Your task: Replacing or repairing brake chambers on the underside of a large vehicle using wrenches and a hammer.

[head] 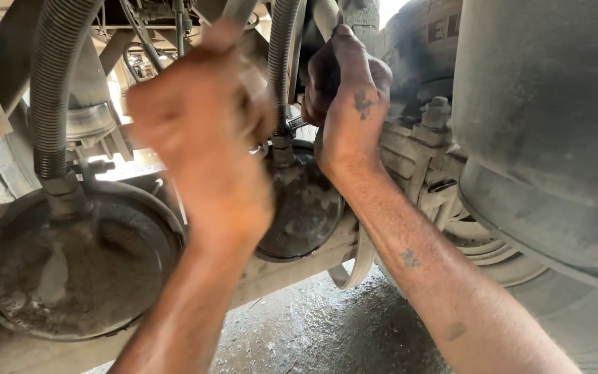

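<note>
Both your hands are up at the hose fitting on the middle brake chamber under the truck.

Head view: your left hand (202, 118), blurred, is fisted around a metal handle (238, 10) running up out of frame; your right hand (347, 97) curls around the ribbed hose (279, 62), which runs near upright down into the round chamber (304, 208) between your wrists. You look mid-way through working the fitting; the next turn calls for steady bracing.

Hoses (53, 104) crowd left, tyre (548, 138) walls right (tight); open gap below chamber (306, 208)
</note>
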